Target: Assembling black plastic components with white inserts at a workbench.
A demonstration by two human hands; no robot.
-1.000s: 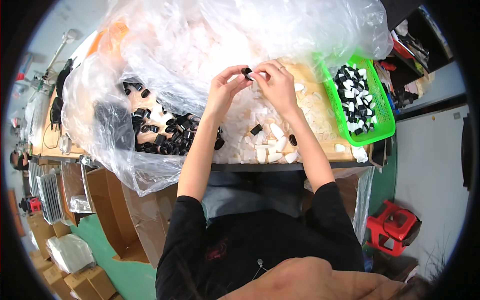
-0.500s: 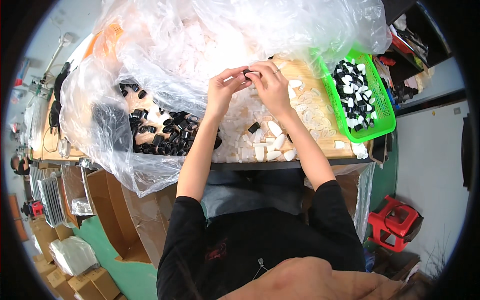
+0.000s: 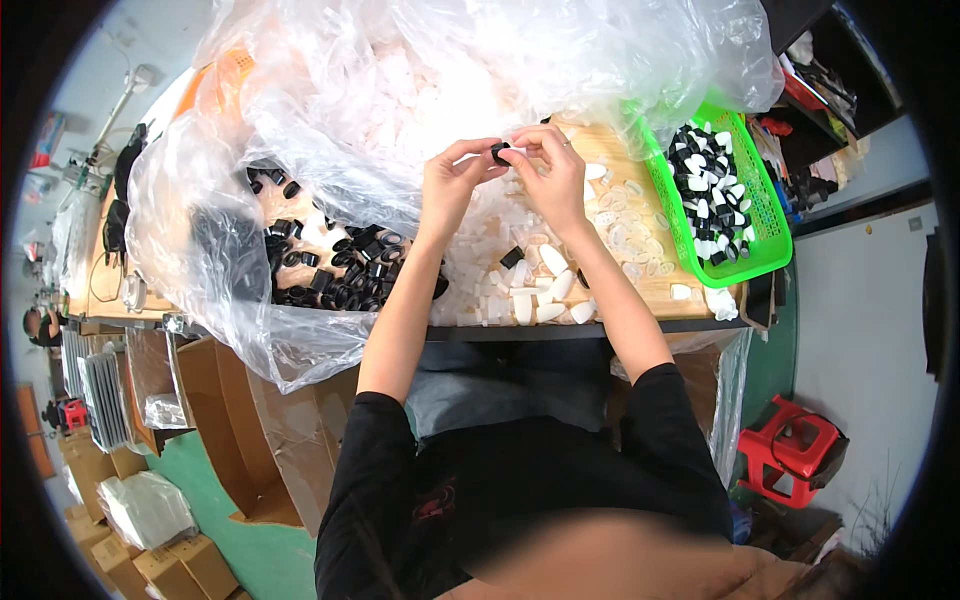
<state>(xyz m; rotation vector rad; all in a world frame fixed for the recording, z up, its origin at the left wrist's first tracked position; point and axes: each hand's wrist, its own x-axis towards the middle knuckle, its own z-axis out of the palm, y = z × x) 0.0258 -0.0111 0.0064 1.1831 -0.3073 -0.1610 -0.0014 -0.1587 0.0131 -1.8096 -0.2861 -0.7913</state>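
Observation:
Above the middle of the table, my left hand point(image 3: 450, 190) and my right hand point(image 3: 556, 185) meet at the fingertips. Between them is a small black ring-shaped cap point(image 3: 501, 153), pinched from both sides. Whether a second piece sits inside it is too small to tell. Loose black caps point(image 3: 365, 268) lie in a heap left of my left forearm, partly on clear plastic. Below my hands are white tapered pieces point(image 3: 552, 260), small translucent parts point(image 3: 470, 265) and a single black piece point(image 3: 512, 257). Clear oval pieces point(image 3: 625, 225) lie right of my right forearm.
A green basket point(image 3: 768, 225) at the right holds black-and-white pieces. Large clear plastic bags point(image 3: 330, 60) cover the far side and left of the wooden table point(image 3: 660, 300). Cardboard boxes point(image 3: 225, 420) stand below at left, and a red stool point(image 3: 790, 450) at lower right.
The black cap has turned slightly and shows more of itself between my fingertips. My hands have shifted a little to the right, and both keep their pinch.

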